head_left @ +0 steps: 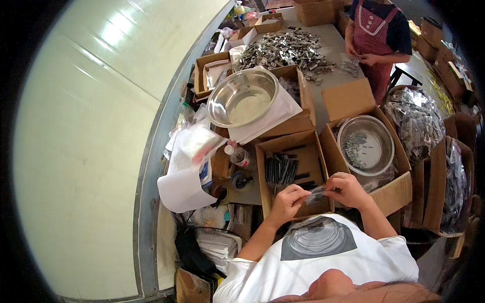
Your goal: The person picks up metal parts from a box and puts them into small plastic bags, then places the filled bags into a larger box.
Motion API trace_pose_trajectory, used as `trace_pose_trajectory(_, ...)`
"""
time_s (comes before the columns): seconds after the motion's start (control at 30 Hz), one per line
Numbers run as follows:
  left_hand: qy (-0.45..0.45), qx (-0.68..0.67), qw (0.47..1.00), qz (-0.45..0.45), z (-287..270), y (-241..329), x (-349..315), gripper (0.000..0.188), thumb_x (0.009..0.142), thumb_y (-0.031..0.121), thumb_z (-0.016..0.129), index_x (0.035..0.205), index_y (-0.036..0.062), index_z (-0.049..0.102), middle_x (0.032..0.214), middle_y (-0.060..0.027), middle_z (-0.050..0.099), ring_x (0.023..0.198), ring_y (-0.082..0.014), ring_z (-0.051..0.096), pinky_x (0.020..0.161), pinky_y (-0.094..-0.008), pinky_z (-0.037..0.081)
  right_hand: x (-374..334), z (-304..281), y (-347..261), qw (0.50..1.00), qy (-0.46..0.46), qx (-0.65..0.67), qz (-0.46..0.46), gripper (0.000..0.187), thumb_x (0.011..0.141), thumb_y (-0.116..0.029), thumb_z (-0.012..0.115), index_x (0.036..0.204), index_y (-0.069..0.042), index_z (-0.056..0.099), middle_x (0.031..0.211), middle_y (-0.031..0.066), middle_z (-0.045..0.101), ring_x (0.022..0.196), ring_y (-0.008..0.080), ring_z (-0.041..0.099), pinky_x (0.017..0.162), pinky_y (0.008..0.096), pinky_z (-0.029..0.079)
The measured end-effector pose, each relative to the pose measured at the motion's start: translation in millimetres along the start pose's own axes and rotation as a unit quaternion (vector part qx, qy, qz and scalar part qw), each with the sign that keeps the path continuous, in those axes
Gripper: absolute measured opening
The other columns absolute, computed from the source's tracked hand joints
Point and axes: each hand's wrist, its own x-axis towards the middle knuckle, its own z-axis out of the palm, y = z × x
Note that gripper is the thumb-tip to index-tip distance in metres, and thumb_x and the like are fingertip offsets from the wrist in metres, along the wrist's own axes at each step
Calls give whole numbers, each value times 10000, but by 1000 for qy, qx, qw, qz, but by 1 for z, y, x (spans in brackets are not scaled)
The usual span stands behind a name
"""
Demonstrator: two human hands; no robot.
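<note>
Between my two hands a small clear plastic bag [317,193] is stretched over the near edge of an open cardboard box [312,145]. The fingers of my left hand [290,202] pinch one side of it. My right hand [348,190] is closed on the other side. Whether anything is inside the bag is too small to tell. Below my hands, the box holds a bundle of slim black sticks [281,169], with some loose ones beside it. Just right of it, a steel bowl [388,151] with many small metal pieces [354,146] sits in another carton [348,98].
Farther off, a larger steel basin [218,108] rests on white paper over a carton. A heap of small metallic packets [288,48] covers the far table. A clear bottle [238,155] and tape stand left. A co-worker in a red apron [373,30] handles something at far right, near bulging bags [417,118].
</note>
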Motion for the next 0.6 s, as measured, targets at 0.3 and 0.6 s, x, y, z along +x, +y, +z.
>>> trace_pose_trajectory(0.3,74,7,993,93,12,22,7,144,743,-57,669,859,4,608,796,-116,615,709,-215,612,628,-285,481,12,17,-28,982,53,-69,-166,209,689,-101,688,859,-95,568,883,56,578,886,261,548,818,380,389)
trace_pose_trajectory(0.6,169,-208,963,24,23,4,1,187,823,-23,637,910,44,485,855,-92,619,740,-104,568,644,-232,465,-14,-20,-27,985,99,-83,-115,116,719,-84,649,799,-97,567,864,46,573,891,265,534,796,391,384)
